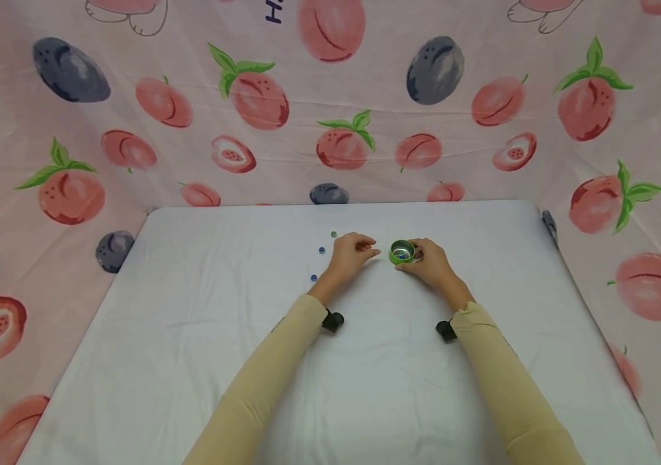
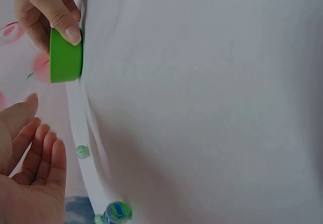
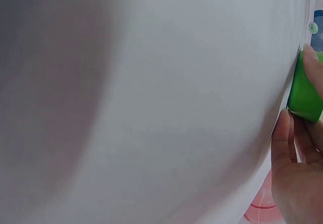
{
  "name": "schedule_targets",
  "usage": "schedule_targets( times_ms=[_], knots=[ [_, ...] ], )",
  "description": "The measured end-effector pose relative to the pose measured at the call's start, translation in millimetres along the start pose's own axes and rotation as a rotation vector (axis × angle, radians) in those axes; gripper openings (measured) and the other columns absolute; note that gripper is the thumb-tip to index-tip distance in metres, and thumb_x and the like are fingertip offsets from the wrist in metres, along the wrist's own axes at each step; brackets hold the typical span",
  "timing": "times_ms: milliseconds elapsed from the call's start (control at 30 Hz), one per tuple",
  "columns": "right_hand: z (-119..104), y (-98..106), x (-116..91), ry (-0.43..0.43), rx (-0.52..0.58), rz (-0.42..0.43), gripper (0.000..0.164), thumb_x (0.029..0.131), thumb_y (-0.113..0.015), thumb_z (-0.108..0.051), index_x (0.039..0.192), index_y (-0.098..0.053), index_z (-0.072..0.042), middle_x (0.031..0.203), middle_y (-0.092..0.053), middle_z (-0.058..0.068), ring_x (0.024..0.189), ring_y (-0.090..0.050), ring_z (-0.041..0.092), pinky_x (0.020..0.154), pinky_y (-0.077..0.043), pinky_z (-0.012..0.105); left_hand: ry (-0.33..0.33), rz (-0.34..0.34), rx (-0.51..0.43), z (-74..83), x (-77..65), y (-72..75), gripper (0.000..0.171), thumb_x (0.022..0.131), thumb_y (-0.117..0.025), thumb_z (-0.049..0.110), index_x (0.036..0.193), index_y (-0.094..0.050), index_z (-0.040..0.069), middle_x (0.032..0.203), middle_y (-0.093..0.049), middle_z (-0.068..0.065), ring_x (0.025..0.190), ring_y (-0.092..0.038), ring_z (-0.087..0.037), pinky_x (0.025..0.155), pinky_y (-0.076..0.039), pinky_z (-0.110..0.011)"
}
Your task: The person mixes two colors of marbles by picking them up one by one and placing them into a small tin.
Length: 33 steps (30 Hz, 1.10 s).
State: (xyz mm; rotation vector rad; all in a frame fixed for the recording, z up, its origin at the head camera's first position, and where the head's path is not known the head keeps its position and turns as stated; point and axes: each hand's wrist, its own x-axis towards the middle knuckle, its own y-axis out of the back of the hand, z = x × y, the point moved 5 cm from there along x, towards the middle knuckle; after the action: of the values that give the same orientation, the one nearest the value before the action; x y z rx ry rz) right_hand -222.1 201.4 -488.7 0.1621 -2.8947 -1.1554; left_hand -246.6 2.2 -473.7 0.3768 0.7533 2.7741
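Round green cup with a shiny inside [image 2: 65, 62]: upright, mouth up, between the hands; base at or just above the cloth, I cannot tell which.
Small blue glassy contents [image 1: 402, 256]: low inside the cup; a sharp tilt would probably roll them out.
Right hand [image 1: 431, 261]: thumb and fingers hold the cup's side; a twist or slackening of this hold could tip it.
Left hand [image 1: 352, 255]: near the cup, fingers loosely bent, nothing seen in them; it could knock the rim.
Small green glass marble [image 1: 333, 234] and two small blue glass marbles [image 1: 322, 250] [image 1: 314, 278]: loose, left of the left hand; a brush from it could send them rolling.
White cloth [image 1: 132, 361]: creased; a tug could set the marbles off.
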Motion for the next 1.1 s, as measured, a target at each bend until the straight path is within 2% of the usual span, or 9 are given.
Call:
schedule_targets(
  times_ms=[300, 633, 800, 933, 1100],
  knots=[
    [-1, 0, -2, -0.021, 0.001, -0.012, 0.066, 0.089, -0.086, -0.014, 0.142, -0.055, 0.013, 0.123, -0.061, 0.027, 0.115, -0.058, 0.04, 0.1, -0.05, 0.051, 0.019, -0.012, 0.018, -2.5, -4.3, 7.7, 0.026, 0.094, -0.08, 0.007, 0.115, -0.076, -0.008, 0.1, -0.072, -0.017, 0.093, -0.068, -0.027, 0.085, -0.058, -0.032],
    [-1, -1, -3, -0.02, 0.003, -0.015, 0.066, 0.091, -0.085, -0.013, 0.144, -0.054, 0.012, 0.127, -0.06, 0.028, 0.117, -0.057, 0.04, 0.101, -0.049, 0.051, -0.023, 0.009, 0.02, -5.0, -7.5, 18.0, 0.028, 0.092, -0.081, 0.005, 0.115, -0.076, -0.01, 0.101, -0.073, -0.02, 0.093, -0.07, -0.03, 0.085, -0.06, -0.034],
    [-5, 3, -7, 0.009, 0.021, -0.003, 0.065, 0.09, -0.084, -0.013, 0.142, -0.055, 0.013, 0.13, -0.06, 0.029, 0.115, -0.058, 0.04, 0.1, -0.051, 0.051, -0.009, 0.007, 0.025, -6.5, -7.9, 22.4, 0.028, 0.092, -0.082, 0.007, 0.115, -0.077, -0.008, 0.1, -0.073, -0.018, 0.093, -0.07, -0.029, 0.084, -0.059, -0.035],
    [-9, 5, -10, 0.035, 0.015, 0.011, 0.064, 0.09, -0.085, -0.015, 0.139, -0.056, 0.013, 0.126, -0.061, 0.027, 0.11, -0.058, 0.037, 0.095, -0.052, 0.046, 0.001, 0.006, 0.043, -8.5, -7.6, 25.5, 0.027, 0.093, -0.081, 0.008, 0.115, -0.077, -0.007, 0.101, -0.072, -0.018, 0.094, -0.069, -0.03, 0.086, -0.059, -0.036],
    [-7, 2, -7, 0.004, 0.022, -0.008, 0.064, 0.091, -0.084, -0.011, 0.142, -0.055, 0.013, 0.13, -0.059, 0.029, 0.116, -0.057, 0.041, 0.101, -0.05, 0.052, 0.012, 0.015, 0.043, -10.6, -8.8, 30.1, 0.028, 0.093, -0.081, 0.008, 0.115, -0.076, -0.008, 0.101, -0.072, -0.019, 0.094, -0.069, -0.031, 0.086, -0.059, -0.036]
  ],
)
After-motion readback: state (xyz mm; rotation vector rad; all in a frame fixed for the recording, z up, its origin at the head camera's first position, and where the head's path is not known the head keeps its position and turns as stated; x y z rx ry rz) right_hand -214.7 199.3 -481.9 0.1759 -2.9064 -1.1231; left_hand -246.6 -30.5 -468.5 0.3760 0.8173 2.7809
